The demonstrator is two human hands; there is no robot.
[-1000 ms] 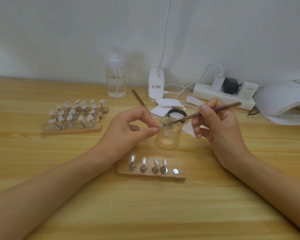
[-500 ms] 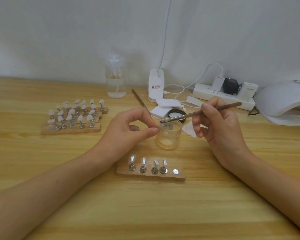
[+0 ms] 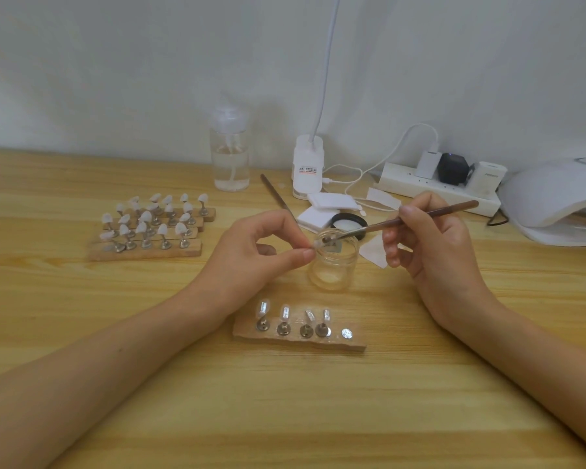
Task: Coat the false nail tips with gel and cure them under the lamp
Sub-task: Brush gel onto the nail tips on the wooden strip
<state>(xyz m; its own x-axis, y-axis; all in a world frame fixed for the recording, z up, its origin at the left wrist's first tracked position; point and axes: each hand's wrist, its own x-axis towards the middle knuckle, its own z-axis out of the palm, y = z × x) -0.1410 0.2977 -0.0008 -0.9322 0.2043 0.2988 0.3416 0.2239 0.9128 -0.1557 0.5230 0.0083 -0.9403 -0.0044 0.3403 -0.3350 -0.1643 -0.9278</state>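
Note:
My left hand pinches a small false nail tip on its stand, held just above the rim of a clear gel jar. My right hand grips a thin brown brush, and the brush's tip touches the nail tip. In front of the jar lies a wooden holder strip carrying several clear nail tips on metal stands, with one bare magnet at its right end. The white curing lamp sits at the far right.
Wooden strips with several white nail tips stand at the left. A pump bottle, a desk lamp base, a power strip, white pads, a black jar lid and a second brush lie behind the jar.
The brush lifted out of the jar, then came down and left onto the nail tip that my left hand holds. My left hand has stayed in place.

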